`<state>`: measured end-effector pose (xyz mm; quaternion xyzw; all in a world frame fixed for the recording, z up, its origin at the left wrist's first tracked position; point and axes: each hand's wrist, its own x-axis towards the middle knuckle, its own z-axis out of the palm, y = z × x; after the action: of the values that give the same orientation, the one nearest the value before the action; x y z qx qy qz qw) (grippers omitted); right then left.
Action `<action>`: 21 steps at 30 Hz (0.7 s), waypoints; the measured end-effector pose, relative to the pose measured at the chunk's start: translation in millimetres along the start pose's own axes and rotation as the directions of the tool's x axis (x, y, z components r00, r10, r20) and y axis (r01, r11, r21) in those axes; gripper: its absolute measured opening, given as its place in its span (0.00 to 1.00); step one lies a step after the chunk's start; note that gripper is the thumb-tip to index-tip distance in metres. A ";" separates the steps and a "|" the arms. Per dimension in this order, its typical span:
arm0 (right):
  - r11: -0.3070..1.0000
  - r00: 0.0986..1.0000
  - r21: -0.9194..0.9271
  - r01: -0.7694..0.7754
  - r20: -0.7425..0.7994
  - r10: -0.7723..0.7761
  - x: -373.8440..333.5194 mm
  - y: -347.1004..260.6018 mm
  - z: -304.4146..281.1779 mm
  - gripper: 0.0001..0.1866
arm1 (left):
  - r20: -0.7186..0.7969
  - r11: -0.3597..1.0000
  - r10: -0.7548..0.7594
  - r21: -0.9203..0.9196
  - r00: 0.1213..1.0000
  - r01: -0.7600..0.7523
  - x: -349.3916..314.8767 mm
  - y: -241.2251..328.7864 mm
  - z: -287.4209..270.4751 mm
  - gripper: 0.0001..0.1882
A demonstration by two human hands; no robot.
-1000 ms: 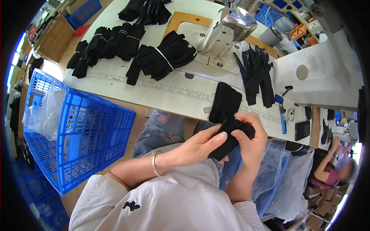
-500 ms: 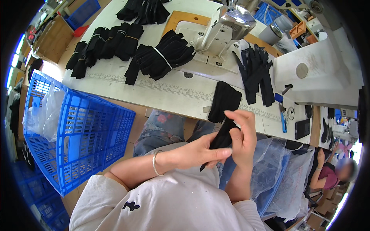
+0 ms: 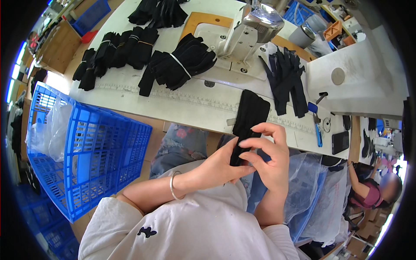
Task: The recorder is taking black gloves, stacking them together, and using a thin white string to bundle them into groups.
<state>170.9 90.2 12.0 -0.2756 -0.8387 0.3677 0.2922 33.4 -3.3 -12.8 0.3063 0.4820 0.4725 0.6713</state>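
Black fabric strips (image 3: 236,155) are gripped in my left hand (image 3: 219,164), thumb on one side and fingers beneath. The fingers of my right hand (image 3: 274,158) are curled, with their tips pressed on the right edge of the same strips. Just beyond, a flat stack of black strips (image 3: 252,110) lies at the table's front edge. It lines up with the held strips, and I cannot tell whether they are joined. Farther off, a fanned bundle of black strips (image 3: 182,63) is tied with a white band. Loose black strips (image 3: 286,80) lie right of the sewing machine (image 3: 242,45).
More tied black bundles (image 3: 123,47) sit at the table's far left. Blue-handled snips (image 3: 317,130) and a dark phone (image 3: 340,143) lie at the right. A blue plastic crate (image 3: 108,151) stands on my left. Clear plastic bags (image 3: 303,182) hang at my right. Another person (image 3: 370,193) sits far right.
The held strips have moved up against the stack at the table edge and stand more upright. My right fingers have come down onto them, and my left hand has shifted slightly left.
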 end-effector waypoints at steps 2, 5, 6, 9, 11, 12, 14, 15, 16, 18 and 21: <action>0.996 0.996 -0.033 0.088 0.003 -0.088 2.2 -0.3 0.9 0.11 | 0.041 1.000 -0.009 0.012 0.999 0.008 -1.7 2.9 0.1 0.18; 0.990 0.995 0.137 0.017 -0.103 -0.002 3.3 0.0 1.9 0.10 | 0.074 0.997 -0.013 -0.079 0.997 0.019 -1.1 2.0 -1.4 0.14; 0.990 0.995 0.139 0.017 -0.102 -0.003 4.9 1.6 2.5 0.10 | 0.072 0.997 -0.014 -0.079 0.997 0.019 -1.7 1.5 -1.2 0.14; 0.975 0.971 0.054 0.216 -0.119 -0.208 12.9 5.8 4.4 0.09 | 0.096 0.988 0.003 -0.154 0.995 0.012 -2.6 1.8 -1.3 0.13; 0.966 0.947 0.016 0.256 -0.205 -0.248 14.5 3.9 8.2 0.06 | 0.111 0.993 -0.004 -0.119 0.994 0.017 -3.3 5.3 -3.2 0.12; 0.967 0.947 0.014 0.256 -0.207 -0.248 13.8 3.7 8.9 0.06 | 0.113 0.993 -0.004 -0.118 0.994 0.017 -3.0 7.9 -3.7 0.12; 0.980 0.983 0.146 0.135 -0.144 -0.114 12.0 3.1 10.0 0.10 | 0.091 0.998 -0.022 -0.062 0.996 0.028 -2.7 12.4 -4.3 0.13; 0.980 0.983 0.146 0.137 -0.144 -0.115 13.3 1.8 10.7 0.10 | 0.090 0.998 -0.021 -0.061 0.996 0.027 -2.3 11.2 -4.6 0.13; 0.975 0.990 0.195 0.111 -0.105 -0.091 15.6 0.0 11.4 0.11 | 0.101 0.995 0.023 -0.095 0.995 -0.014 -1.5 8.4 -5.1 0.15; 0.958 1.000 0.285 0.006 0.002 -0.007 15.0 -1.9 12.6 0.14 | 0.112 0.990 0.068 -0.129 0.991 -0.053 -1.1 3.9 -5.3 0.17; 0.952 0.999 0.307 -0.012 0.049 -0.003 12.5 3.3 14.9 0.12 | 0.133 0.988 0.060 -0.149 0.989 -0.040 -2.7 1.0 -5.8 0.23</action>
<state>152.9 93.7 4.7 -0.2196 -0.7775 0.5009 0.3103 27.4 -5.7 -12.9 0.3002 0.3911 0.5010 0.7113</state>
